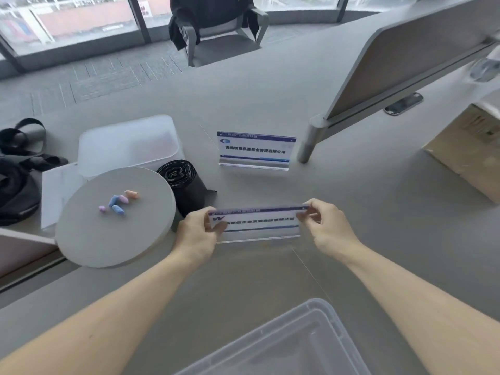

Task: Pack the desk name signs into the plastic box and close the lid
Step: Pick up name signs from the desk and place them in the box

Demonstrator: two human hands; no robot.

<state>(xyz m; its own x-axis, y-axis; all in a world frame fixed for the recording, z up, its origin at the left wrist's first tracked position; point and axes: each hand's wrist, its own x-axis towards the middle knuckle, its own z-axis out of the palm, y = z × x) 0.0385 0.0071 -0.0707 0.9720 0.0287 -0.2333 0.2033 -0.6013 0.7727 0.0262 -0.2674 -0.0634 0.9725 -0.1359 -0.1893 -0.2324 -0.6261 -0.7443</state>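
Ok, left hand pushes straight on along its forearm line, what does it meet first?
Probably the standing clear acrylic name sign with the blue-edged card. The left hand, gripping the held clear name sign, points toward its base across bare grey desk; depth is unclear.

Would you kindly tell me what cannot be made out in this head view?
All in the head view.
Held sign, pinched by left hand and right hand: lettering motion-blurred, unreadable.
Near box: cut off by the bottom edge; contents uncertain.
Frosted box: cloudy walls hide its inside.
Carton: cut off by the right edge.
Coloured bits: too small to identify.
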